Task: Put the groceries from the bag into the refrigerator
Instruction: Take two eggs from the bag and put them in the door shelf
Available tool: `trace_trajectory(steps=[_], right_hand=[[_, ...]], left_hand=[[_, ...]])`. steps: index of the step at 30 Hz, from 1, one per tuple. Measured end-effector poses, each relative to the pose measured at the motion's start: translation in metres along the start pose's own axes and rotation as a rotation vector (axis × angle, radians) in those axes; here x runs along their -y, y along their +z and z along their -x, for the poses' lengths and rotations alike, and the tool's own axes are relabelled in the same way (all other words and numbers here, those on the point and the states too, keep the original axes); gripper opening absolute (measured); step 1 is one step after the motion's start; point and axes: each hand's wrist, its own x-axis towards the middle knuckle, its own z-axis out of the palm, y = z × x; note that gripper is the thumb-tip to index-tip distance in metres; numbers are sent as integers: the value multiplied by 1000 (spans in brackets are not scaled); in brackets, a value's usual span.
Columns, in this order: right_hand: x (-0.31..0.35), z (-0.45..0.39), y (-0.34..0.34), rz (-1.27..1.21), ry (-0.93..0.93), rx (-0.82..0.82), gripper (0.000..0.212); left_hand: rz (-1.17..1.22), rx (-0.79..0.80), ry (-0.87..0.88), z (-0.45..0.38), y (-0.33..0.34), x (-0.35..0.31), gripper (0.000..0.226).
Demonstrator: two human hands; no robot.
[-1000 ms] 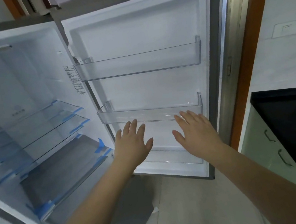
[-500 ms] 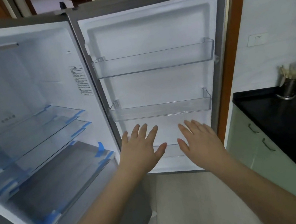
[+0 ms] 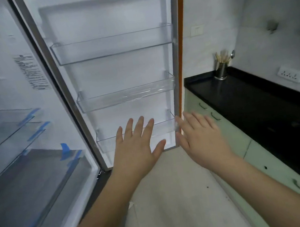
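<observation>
With the white refrigerator (image 3: 8,57) open and bare, both hands, left (image 3: 137,150) and right (image 3: 200,140), spread flat and hold nothing, so fetching groceries from the unseen bag likely comes next.

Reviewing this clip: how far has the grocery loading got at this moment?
Done: the fridge door stands open. No groceries show on the door bins or the glass shelves in view. In hand: nothing; the left hand and right hand are spread open, empty. Left: essentially all of it; no bag or groceries are in view.
</observation>
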Motion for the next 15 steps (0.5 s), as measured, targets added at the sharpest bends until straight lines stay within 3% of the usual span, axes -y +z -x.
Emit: trace_trajectory(steps=[15], right_hand=[[-106, 189, -84, 123, 418, -27, 62]], left_hand=[[101, 34, 437, 43, -43, -180, 76]])
